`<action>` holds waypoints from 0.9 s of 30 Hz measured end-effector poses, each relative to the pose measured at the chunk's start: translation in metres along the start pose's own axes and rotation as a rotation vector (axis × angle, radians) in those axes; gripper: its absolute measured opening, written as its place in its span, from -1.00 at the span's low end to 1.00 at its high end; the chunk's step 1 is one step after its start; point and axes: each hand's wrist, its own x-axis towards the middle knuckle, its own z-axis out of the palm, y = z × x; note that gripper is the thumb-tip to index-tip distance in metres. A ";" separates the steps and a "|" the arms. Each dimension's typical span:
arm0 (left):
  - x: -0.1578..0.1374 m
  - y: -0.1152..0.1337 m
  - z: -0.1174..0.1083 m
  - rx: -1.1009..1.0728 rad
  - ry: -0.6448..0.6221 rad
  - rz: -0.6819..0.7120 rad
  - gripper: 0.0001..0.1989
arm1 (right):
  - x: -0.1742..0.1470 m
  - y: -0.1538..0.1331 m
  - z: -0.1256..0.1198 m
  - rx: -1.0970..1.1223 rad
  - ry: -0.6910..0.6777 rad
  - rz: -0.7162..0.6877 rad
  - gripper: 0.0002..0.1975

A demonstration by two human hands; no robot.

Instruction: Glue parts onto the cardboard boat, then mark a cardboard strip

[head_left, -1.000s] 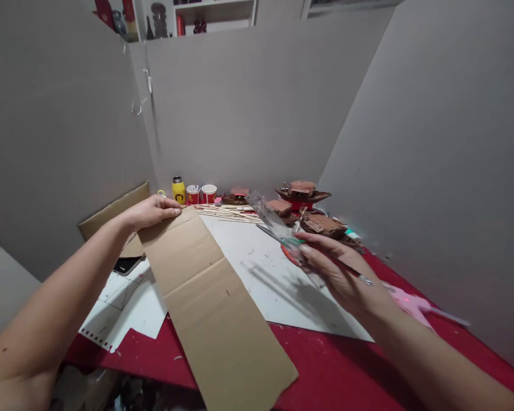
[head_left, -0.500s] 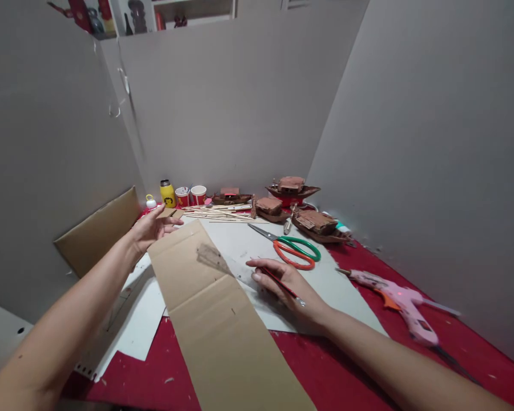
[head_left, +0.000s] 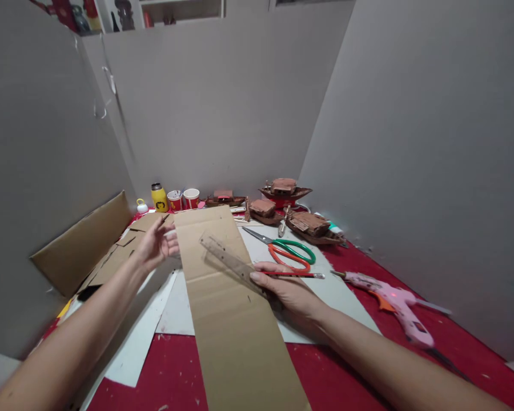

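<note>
A long strip of brown cardboard (head_left: 235,325) lies lengthwise in front of me, with crease lines across it. My left hand (head_left: 157,248) is by its far left edge, fingers apart and holding nothing; whether they touch the edge I cannot tell. A see-through ruler (head_left: 225,257) slants over the strip, its near end in the grip of my right hand (head_left: 289,294). That same hand also holds a red and black pencil (head_left: 295,275), its eraser end pointing right. Scissors (head_left: 278,245) with green and orange handles lie just beyond the right hand.
A pink glue gun (head_left: 400,305) lies at right on the red tablecloth (head_left: 321,377). Several brown model boats (head_left: 310,225) stand at the back, beside paper cups (head_left: 191,198) and a yellow bottle (head_left: 159,197). More cardboard (head_left: 83,240) leans against the left wall.
The cardboard strip has shifted and turned straighter away from me. My right hand has lifted the ruler over it, and the pencil has swung to lie nearly level.
</note>
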 end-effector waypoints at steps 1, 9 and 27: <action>-0.010 -0.013 0.003 -0.011 -0.004 0.004 -0.59 | 0.003 0.000 0.000 0.008 0.012 -0.022 -0.63; -0.060 -0.065 0.038 0.191 -0.109 0.196 -0.52 | 0.007 -0.013 -0.001 -0.342 0.041 -0.272 -0.72; -0.063 -0.061 0.026 0.298 -0.367 0.131 -0.47 | 0.028 -0.066 -0.010 -1.081 -0.005 -0.910 -0.78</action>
